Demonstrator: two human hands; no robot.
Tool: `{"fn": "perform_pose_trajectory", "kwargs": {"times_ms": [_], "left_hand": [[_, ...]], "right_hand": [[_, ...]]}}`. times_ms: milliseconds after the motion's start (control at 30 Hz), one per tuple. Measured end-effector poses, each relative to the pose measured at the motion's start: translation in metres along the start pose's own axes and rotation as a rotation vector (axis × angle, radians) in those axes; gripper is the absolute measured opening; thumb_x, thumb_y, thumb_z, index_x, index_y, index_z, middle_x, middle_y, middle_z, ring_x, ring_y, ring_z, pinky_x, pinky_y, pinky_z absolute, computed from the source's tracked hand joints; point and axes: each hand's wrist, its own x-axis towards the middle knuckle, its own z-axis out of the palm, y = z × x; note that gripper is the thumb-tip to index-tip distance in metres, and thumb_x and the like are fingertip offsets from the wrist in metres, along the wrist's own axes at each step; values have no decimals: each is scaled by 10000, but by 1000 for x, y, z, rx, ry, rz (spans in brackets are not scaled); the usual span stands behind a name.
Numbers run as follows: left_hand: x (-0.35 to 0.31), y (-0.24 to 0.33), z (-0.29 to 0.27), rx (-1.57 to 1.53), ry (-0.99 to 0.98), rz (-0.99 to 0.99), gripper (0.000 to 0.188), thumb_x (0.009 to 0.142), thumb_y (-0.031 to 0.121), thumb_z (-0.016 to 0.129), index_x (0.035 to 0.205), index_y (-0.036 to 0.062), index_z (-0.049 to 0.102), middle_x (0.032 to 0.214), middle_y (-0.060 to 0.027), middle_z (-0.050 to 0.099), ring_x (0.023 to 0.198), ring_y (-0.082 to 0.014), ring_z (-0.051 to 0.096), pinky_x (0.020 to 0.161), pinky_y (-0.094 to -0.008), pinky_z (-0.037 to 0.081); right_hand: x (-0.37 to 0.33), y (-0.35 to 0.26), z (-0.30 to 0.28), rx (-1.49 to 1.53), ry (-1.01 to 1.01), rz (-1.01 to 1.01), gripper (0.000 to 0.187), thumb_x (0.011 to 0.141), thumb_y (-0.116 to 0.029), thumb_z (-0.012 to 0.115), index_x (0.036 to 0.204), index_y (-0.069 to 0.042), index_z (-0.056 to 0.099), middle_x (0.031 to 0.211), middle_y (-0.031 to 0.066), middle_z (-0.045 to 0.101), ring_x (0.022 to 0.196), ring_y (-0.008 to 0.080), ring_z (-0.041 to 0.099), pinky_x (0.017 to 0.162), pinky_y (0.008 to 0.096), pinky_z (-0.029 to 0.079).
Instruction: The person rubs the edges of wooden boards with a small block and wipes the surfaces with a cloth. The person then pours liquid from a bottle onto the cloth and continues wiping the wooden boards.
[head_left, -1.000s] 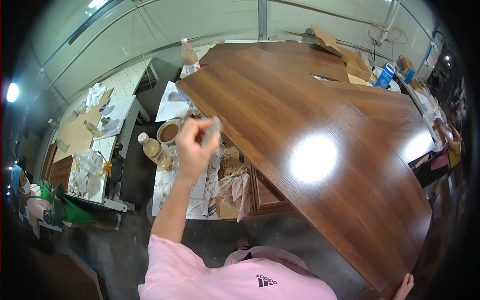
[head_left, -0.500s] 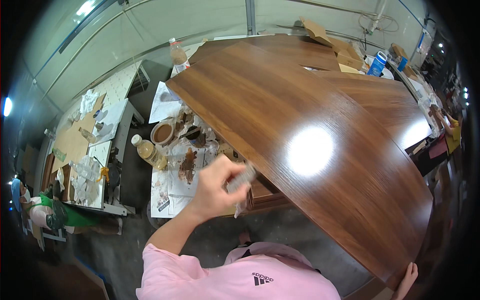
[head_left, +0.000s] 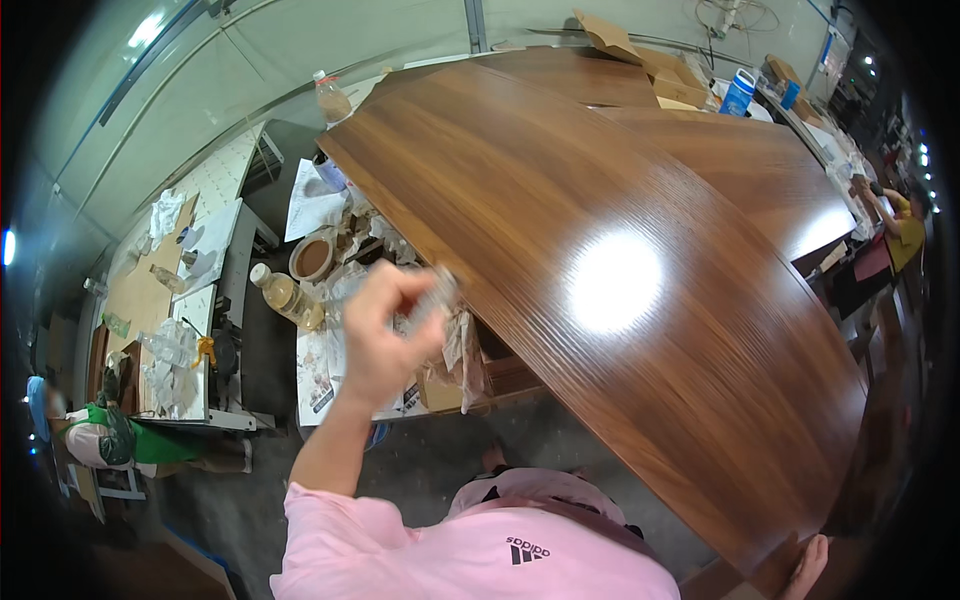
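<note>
A large brown wood-grain panel lies at a slant before me, a bright lamp reflection on its glossy face. My left hand, smeared by motion, pinches a small greyish block against or close to the panel's left long edge. What the block is made of is too blurred to tell. At the near right corner, my right hand grips the panel's edge; part of its fingers is hidden by the rim of the picture and the panel.
Left of the panel, a littered table holds a tub of brown paste, a bottle of yellowish liquid and crumpled rags. More brown panels lie behind. A blue bottle stands at the far right. Co-workers are at left and right.
My left hand has moved away from me and to the left along the panel's edge, the block still in it. My right hand stays at the near corner. The view has shifted slightly.
</note>
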Motion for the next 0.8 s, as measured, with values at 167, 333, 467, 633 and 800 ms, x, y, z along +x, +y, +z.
{"fn": "perform_pose_trajectory", "kwargs": {"times_ms": [167, 333, 467, 633, 800], "left_hand": [[-12, -4, 12, -10, 8, -57, 221, 746, 80, 752, 942, 14, 673, 809, -61, 608, 690, -136, 578, 609, -287, 486], [-13, 20, -5, -37, -90, 125, 222, 725, 55, 757, 932, 13, 688, 827, -83, 632, 694, -155, 597, 602, -278, 494], [14, -15, -6, 107, 58, -65, 230, 752, 50, 745, 965, 7, 671, 824, -59, 614, 683, -152, 560, 648, -291, 476], [-46, 51, 8, -202, -383, 265, 207, 704, 47, 767, 867, 15, 643, 744, -63, 582, 648, -150, 575, 591, -281, 462], [-13, 14, 15, 23, -24, 81, 221, 733, 62, 753, 927, 13, 657, 793, -56, 593, 677, -149, 569, 617, -290, 468]], "right_hand": [[-30, -10, 16, 39, -69, 24, 218, 1006, -228, 538, 849, -77, 537, 794, -2, 433, 734, 124, 406, 660, 277, 345], [-51, -4, 18, 35, -66, 54, 197, 1002, -212, 522, 849, -87, 528, 769, -28, 403, 709, 100, 378, 627, 265, 312], [-61, 10, 15, 62, -62, 95, 197, 1003, -212, 536, 849, -89, 524, 756, -36, 387, 700, 92, 368, 616, 260, 301], [-53, 35, 15, 227, -36, 112, 176, 1012, -220, 533, 894, -89, 533, 778, -29, 395, 714, 97, 372, 635, 261, 306], [-41, 65, 9, 417, -265, -59, 247, 996, -211, 546, 1134, -9, 579, 1019, 15, 612, 941, 87, 546, 830, 254, 435]]}}
